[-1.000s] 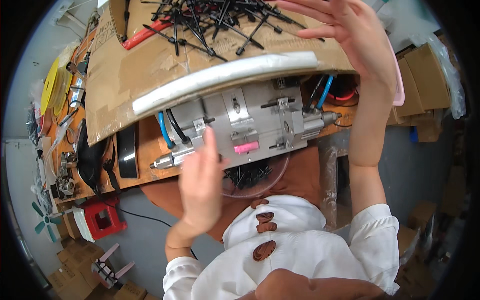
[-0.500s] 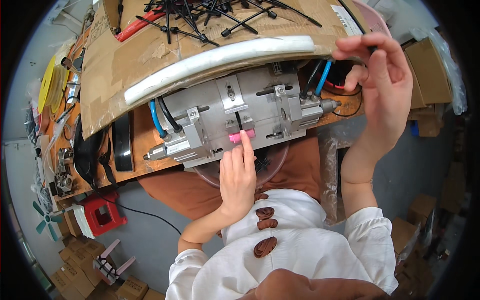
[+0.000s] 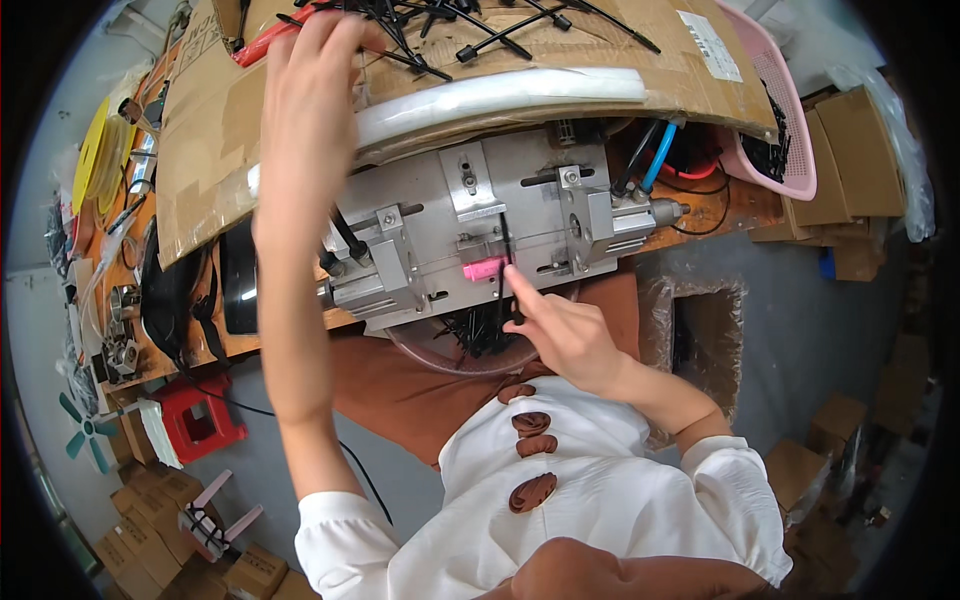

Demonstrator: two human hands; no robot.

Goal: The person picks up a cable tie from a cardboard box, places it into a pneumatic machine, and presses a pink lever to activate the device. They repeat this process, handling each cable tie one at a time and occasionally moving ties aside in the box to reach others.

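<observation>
My right hand [image 3: 575, 340] is at the near side of a metal clamping fixture [image 3: 530, 205], its index finger and thumb closed on a thin black rod [image 3: 506, 240]. That rod runs upright in view, just right of a small pink block [image 3: 484, 269] at the fixture's middle. My left hand [image 3: 310, 125] is raised over the cardboard sheet [image 3: 215, 150], smeared by motion. Its fingers reach the left side of a pile of black rods with thicker knobs [image 3: 490, 40], and whether they hold one cannot be made out.
A white padded strip [image 3: 500, 100] edges the cardboard. Cylinders with hoses, one a blue hose [image 3: 660, 155], flank the fixture. Below it, a clear bowl [image 3: 455, 368] on my lap holds black pieces. A pink basket [image 3: 800, 150] stands right, a red stool [image 3: 200, 420] lower left.
My left hand has left the pink block and swung up to the rod pile. My right hand has come down from the upper right to the fixture, where it holds a black rod.
</observation>
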